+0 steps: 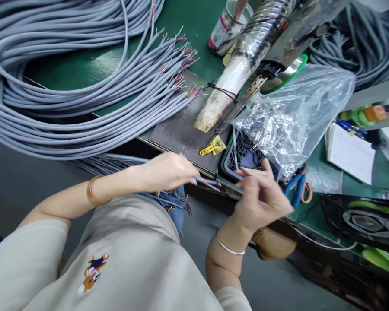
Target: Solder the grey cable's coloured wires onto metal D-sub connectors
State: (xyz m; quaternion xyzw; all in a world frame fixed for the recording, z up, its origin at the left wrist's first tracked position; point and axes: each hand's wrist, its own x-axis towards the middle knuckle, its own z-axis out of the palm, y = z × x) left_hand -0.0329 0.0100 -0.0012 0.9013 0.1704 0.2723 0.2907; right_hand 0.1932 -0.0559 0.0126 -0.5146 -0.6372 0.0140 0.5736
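My left hand (pixel 168 170) is closed around a grey cable (pixel 199 179), near its stripped end. Thin coloured wires (pixel 213 183) fan out of that end toward my right hand. My right hand (pixel 261 194) hovers at the front edge of a small tray (pixel 226 166), thumb and forefinger pinched together. Motion blur hides what the pinch holds, if anything. Inside the tray lie many short black tubes (pixel 244 149). Below my left forearm, across my lap, hang several cables ending in small metal connectors (pixel 188 209).
Bundled grey cables (pixel 84 95) with stripped ends cover the bench's left. A wrapped white tube (pixel 225 90) slants above a dark plate (pixel 181 134) holding a yellow clip (pixel 209 149). A clear plastic bag (pixel 288 116), blue-handled pliers (pixel 298 188), a notepad (pixel 350 151) and a fan-like black device (pixel 366 222) lie rightward.
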